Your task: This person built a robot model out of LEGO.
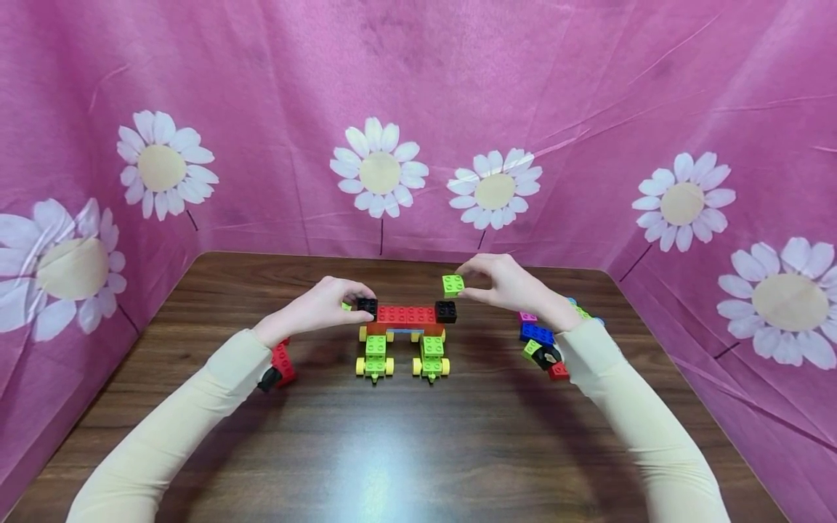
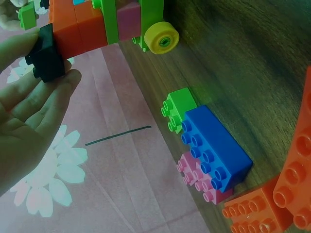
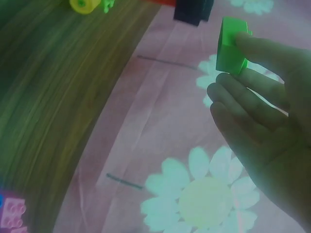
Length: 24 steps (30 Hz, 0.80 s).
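Note:
A toy-brick build stands mid-table, with a row of red bricks [image 1: 406,314] across its top. Two lime green wheeled bases [image 1: 375,365] with yellow wheels point toward me at its front. My left hand [image 1: 327,301] grips a black brick [image 2: 47,54] at the row's left end, thumb on one side and fingers on the other. Another black brick [image 1: 447,312] sits at the right end. Above and behind that one, my right hand [image 1: 500,282] pinches a lime green brick [image 3: 232,44] in the air, its studs facing up in the head view.
Right of the build lie loose bricks, among them a blue brick [image 1: 537,334] and a pink brick [image 1: 527,317], partly behind the right forearm. Red bricks [image 1: 283,365] and a black piece [image 1: 269,378] lie by the left sleeve. A pink flowered cloth [image 1: 418,73] hangs around the wooden table [image 1: 392,450].

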Each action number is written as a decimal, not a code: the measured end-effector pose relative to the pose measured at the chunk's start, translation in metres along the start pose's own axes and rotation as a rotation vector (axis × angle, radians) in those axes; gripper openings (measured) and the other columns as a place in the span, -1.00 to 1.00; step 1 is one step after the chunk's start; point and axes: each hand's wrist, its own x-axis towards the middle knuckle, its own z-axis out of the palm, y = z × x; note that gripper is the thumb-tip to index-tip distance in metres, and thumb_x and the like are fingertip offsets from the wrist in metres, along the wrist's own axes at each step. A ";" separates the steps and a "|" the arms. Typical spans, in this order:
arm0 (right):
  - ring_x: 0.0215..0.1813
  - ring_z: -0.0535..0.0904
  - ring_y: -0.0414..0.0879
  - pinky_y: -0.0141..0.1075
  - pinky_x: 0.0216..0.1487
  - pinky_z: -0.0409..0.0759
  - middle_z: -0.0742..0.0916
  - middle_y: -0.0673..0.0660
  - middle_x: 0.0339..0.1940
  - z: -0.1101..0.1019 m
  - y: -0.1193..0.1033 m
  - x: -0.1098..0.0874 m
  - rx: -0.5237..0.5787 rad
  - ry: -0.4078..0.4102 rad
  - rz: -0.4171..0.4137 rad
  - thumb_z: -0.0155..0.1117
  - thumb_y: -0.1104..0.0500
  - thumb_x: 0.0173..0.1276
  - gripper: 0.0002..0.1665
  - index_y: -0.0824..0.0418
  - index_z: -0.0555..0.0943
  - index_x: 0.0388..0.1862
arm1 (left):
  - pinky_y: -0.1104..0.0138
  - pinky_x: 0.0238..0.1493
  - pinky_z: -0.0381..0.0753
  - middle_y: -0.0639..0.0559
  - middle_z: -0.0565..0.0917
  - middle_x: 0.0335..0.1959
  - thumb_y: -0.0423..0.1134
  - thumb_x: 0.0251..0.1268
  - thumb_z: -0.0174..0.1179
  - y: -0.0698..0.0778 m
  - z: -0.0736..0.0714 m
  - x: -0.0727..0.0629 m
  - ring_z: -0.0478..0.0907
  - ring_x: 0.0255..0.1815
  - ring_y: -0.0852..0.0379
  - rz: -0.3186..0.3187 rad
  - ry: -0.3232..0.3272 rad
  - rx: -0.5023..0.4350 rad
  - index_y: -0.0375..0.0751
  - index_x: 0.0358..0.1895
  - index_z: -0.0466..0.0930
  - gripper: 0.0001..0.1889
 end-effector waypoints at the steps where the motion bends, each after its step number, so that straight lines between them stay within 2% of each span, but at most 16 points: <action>1: -0.08 0.71 -0.02 -0.09 0.03 0.70 0.79 0.17 -0.10 0.000 -0.003 0.002 0.001 -0.002 -0.007 0.50 0.16 0.20 -0.63 0.27 0.68 -0.04 | 0.04 -0.07 0.68 -0.12 0.79 -0.15 -0.21 0.22 0.36 0.000 0.000 0.000 0.71 -0.20 0.07 0.001 0.000 0.001 -0.31 0.00 0.68 -0.67; 7: -0.07 0.69 -0.01 -0.06 0.06 0.67 0.78 0.14 -0.10 0.003 -0.016 0.012 0.017 -0.015 -0.026 0.49 0.11 0.21 -0.64 0.23 0.69 -0.04 | 0.07 -0.06 0.68 -0.12 0.79 -0.15 -0.20 0.22 0.36 0.000 0.000 0.000 0.71 -0.18 0.07 0.003 0.002 0.000 -0.31 0.01 0.68 -0.66; 13: -0.11 0.67 -0.10 -0.17 -0.01 0.66 0.79 0.09 -0.13 0.009 -0.027 0.020 0.009 -0.024 -0.069 0.47 0.09 0.24 -0.66 0.21 0.70 -0.06 | 0.06 -0.05 0.67 -0.10 0.79 -0.17 -0.20 0.23 0.36 -0.001 0.001 -0.001 0.71 -0.18 0.08 0.006 0.007 0.003 -0.30 -0.01 0.69 -0.67; 24: -0.09 0.68 -0.13 -0.24 0.00 0.68 0.78 0.07 -0.14 0.027 -0.038 0.031 0.026 -0.057 -0.116 0.46 0.07 0.25 -0.66 0.20 0.70 -0.05 | 0.06 -0.05 0.67 -0.08 0.79 -0.17 -0.19 0.21 0.37 0.001 0.001 -0.001 0.71 -0.18 0.08 0.006 0.016 0.010 -0.28 -0.01 0.69 -0.67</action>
